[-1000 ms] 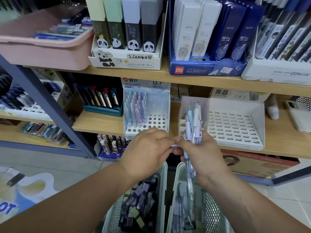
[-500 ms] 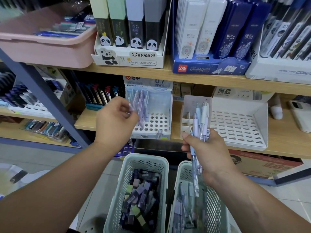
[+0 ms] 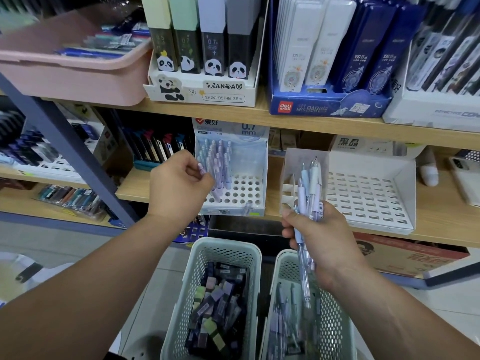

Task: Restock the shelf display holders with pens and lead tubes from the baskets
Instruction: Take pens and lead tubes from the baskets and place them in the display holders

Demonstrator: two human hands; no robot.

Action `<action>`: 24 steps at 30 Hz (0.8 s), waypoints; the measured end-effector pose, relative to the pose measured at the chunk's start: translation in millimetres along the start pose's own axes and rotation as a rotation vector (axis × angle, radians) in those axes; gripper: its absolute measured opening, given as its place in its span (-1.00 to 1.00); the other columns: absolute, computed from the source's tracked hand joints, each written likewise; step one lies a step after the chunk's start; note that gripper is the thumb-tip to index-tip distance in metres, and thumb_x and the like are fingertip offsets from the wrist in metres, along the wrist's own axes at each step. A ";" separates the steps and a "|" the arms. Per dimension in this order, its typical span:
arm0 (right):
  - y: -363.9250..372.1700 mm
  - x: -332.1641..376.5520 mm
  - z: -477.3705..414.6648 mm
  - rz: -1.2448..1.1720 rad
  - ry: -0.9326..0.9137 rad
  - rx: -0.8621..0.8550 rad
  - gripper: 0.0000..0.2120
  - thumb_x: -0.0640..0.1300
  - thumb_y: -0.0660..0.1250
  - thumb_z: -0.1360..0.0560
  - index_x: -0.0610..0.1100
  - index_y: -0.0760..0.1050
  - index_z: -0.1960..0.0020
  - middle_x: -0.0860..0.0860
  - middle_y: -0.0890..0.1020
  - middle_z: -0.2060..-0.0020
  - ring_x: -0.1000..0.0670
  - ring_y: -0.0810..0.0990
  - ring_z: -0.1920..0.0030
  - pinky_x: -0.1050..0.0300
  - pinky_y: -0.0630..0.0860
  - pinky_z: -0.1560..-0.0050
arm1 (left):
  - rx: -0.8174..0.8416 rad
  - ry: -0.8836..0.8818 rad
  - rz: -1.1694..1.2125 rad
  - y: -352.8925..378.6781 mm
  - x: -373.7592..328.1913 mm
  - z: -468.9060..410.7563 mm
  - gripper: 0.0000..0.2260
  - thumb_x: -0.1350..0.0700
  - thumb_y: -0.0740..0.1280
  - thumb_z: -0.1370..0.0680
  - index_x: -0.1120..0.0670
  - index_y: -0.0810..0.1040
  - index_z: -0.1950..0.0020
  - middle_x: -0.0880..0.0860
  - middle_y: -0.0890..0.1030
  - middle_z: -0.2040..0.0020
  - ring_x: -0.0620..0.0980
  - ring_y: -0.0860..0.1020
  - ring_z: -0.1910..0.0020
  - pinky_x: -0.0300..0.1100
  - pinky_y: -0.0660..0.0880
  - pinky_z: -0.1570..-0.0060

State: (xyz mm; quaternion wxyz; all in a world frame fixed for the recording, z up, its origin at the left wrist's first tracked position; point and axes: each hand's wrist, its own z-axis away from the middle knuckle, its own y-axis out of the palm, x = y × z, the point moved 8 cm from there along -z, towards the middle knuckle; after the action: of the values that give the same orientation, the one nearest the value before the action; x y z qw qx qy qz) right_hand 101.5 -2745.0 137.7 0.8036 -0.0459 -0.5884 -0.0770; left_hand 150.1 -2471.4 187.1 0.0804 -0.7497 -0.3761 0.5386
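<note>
My left hand (image 3: 179, 185) pinches a pale lilac pen (image 3: 214, 188), its lower end at a hole in the front left of the white pen holder (image 3: 249, 193) on the middle shelf. Several pens stand in that holder's back rows. My right hand (image 3: 322, 237) grips a bundle of pens (image 3: 309, 193) upright in front of a second, empty perforated holder (image 3: 363, 196). Below, a pale green basket (image 3: 215, 248) holds lead tubes (image 3: 220, 305), and another basket (image 3: 284, 266) to its right holds more pens (image 3: 285, 331).
The upper shelf carries a panda lead display box (image 3: 202, 92), a blue Deli box (image 3: 324, 105) and a pink bin (image 3: 70, 79). A blue shelf post (image 3: 65, 149) slants at the left. A cardboard box (image 3: 413, 255) lies under the right holder.
My left hand left the right hand's bundle with one pen and carried it up-left to the pen holder. The right hand stays, holding its bundle a little higher.
</note>
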 end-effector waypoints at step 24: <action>10.6 -0.5 2.1 -0.050 0.015 0.162 -0.78 -0.22 0.52 -0.47 -0.14 0.53 -0.05 -0.05 0.67 0.33 0.01 0.62 0.36 0.21 0.52 0.39 | 0.115 0.182 -0.248 17.2 -12.6 6.9 -0.70 0.03 0.48 -0.51 0.05 0.56 -0.20 -0.11 0.61 0.16 -0.08 0.46 0.39 -0.10 0.53 0.24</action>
State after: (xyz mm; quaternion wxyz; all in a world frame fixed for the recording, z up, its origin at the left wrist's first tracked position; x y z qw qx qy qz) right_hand 101.2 -2734.2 138.0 0.8069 0.0347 -0.5876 -0.0495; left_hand 150.6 -2493.7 184.6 0.2225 -0.7373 -0.4255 0.4752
